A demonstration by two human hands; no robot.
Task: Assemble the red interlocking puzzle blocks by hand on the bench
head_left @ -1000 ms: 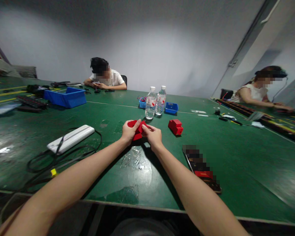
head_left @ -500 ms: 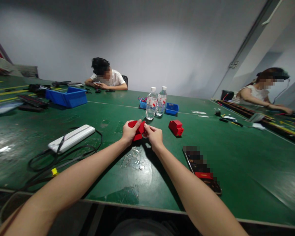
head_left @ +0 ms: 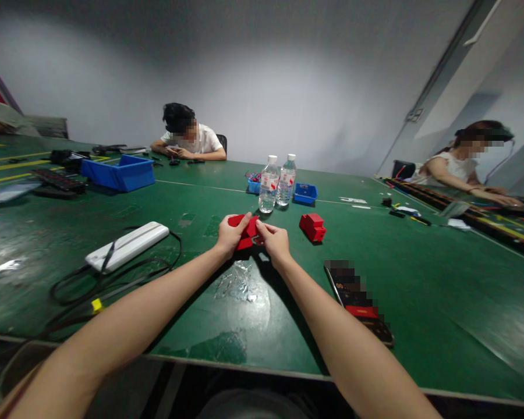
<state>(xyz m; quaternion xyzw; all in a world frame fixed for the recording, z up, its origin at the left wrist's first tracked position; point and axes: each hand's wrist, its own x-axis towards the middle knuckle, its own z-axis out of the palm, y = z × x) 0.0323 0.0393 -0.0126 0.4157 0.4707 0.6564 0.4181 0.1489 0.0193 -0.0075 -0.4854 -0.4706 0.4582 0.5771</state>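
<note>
My left hand (head_left: 230, 234) is wrapped round a red part (head_left: 245, 241), its thumb on top, above the middle of the green table (head_left: 192, 216). At the part's right side, my right hand (head_left: 274, 240) pinches with thumb and forefinger at its edge; what exactly the fingertips hold is too small to make out. A second red part (head_left: 313, 227), blocky and stepped, lies on the table right of my hands. Two water bottles (head_left: 268, 185) stand upright just beyond them.
A white power strip (head_left: 128, 245) with black cables lies at left, a phone (head_left: 360, 302) at right. Blue bins (head_left: 120, 173) and a small blue tray (head_left: 305, 194) stand farther back. One person (head_left: 192, 139) sits across the table, another (head_left: 463, 160) at far right.
My hands and the red part are almost unmoved; my right fingers have shifted slightly at its edge. The person at far right has moved an arm.
</note>
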